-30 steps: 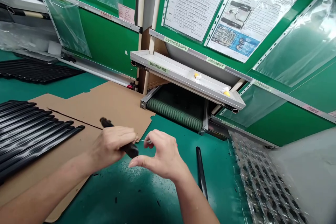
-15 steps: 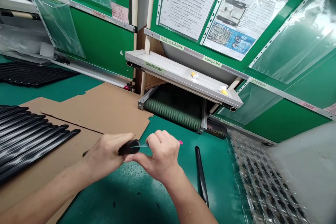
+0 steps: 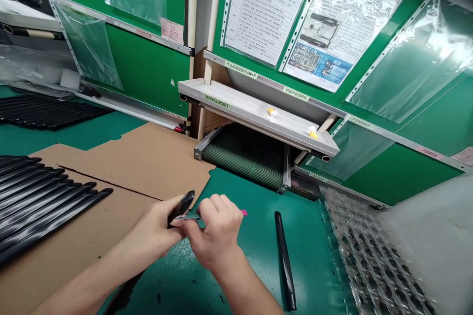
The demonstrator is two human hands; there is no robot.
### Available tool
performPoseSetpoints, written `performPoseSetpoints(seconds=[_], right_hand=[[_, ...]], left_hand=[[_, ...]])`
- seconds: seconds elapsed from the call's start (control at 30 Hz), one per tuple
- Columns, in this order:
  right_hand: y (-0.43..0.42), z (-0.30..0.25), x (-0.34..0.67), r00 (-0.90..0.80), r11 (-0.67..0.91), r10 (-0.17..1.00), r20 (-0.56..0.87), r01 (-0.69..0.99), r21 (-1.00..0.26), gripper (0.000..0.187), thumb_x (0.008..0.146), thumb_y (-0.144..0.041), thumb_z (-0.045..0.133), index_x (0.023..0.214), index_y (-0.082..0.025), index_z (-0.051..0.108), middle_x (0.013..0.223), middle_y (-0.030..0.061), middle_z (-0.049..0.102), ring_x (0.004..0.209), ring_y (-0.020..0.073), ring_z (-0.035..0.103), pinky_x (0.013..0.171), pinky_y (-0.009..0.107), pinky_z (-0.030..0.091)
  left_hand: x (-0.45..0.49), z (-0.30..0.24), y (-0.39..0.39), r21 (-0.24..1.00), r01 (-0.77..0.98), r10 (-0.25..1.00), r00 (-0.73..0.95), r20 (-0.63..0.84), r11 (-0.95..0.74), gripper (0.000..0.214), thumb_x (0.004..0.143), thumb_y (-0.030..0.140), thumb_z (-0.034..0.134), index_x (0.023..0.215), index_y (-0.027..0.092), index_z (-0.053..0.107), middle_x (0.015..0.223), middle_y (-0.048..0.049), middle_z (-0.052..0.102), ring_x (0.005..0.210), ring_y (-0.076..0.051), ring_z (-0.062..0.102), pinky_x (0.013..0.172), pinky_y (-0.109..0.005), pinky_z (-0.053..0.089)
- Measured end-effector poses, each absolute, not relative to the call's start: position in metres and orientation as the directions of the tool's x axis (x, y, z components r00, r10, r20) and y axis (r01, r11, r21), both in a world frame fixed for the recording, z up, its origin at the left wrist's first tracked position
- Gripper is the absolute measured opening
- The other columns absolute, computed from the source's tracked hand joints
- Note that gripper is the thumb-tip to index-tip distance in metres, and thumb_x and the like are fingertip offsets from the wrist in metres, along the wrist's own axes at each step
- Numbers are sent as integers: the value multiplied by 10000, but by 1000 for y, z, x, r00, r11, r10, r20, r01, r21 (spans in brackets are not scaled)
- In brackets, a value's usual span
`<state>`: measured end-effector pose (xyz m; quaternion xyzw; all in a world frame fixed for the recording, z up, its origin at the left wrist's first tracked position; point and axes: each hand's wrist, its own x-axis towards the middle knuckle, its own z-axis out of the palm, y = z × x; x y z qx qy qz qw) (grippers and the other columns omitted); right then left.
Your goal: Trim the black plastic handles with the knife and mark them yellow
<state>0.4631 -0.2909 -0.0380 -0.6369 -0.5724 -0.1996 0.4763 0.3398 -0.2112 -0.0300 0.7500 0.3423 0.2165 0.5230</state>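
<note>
My left hand (image 3: pixel 153 229) is closed round a long black plastic strip (image 3: pixel 182 205), whose rounded tip points up and away over the edge of the cardboard. My right hand (image 3: pixel 214 229) is closed on a small knife with a pink end (image 3: pixel 243 212), its thin blade laid against the strip near my left thumb. Both hands hover above the green mat (image 3: pixel 254 236). A second black strip (image 3: pixel 284 258) lies on the mat just right of my right hand.
Flat brown cardboard (image 3: pixel 140 157) covers the left, with several black strips (image 3: pixel 40 204) in a row on it. A green conveyor belt (image 3: pixel 247 155) runs under a grey shelf (image 3: pixel 254 113). Bubble wrap (image 3: pixel 369 256) lies at the right. Instruction sheets hang behind.
The strip in my left hand has swung so that its tip now points up and away. My right hand has changed from a pinch to a grip on the knife against the strip.
</note>
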Motion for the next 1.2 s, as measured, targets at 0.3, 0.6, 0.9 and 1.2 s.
performPoseSetpoints(seconds=[0.3,0.6,0.9,1.2], right_hand=[[-312,-21,495,380,99,914,145,138,-985,360,940,-545,579,900,-201,678,664,-31,537,589,117,434,560,259,340],[-311,-46,438,475,297,853,216,-101,-950,328,874,-503,695,830,-178,690,598,-56,417,527,91,314,489,259,251],[-301,-68,422,247,355,761,600,617,-703,451,963,-616,572,855,-195,691,602,-44,592,536,102,543,548,269,359],[-298,-47,442,50,158,750,660,955,-251,731,857,-912,346,651,-225,486,604,-1,541,582,154,507,540,338,241]], left_hand=[[329,-35,-173,282,151,276,833,480,-947,213,797,43,478,733,227,564,625,13,536,550,-165,462,546,-316,220],[357,-12,-145,930,-130,907,210,364,-343,278,756,182,724,1017,237,650,1178,-82,638,1162,-288,563,995,-413,492],[365,-12,-189,835,-414,884,437,-167,363,317,1054,365,359,1026,164,603,528,65,405,348,-70,261,316,-166,249],[358,-7,-187,867,-372,872,472,-131,332,288,1032,440,459,964,192,588,471,94,340,328,-60,228,308,-141,230]])
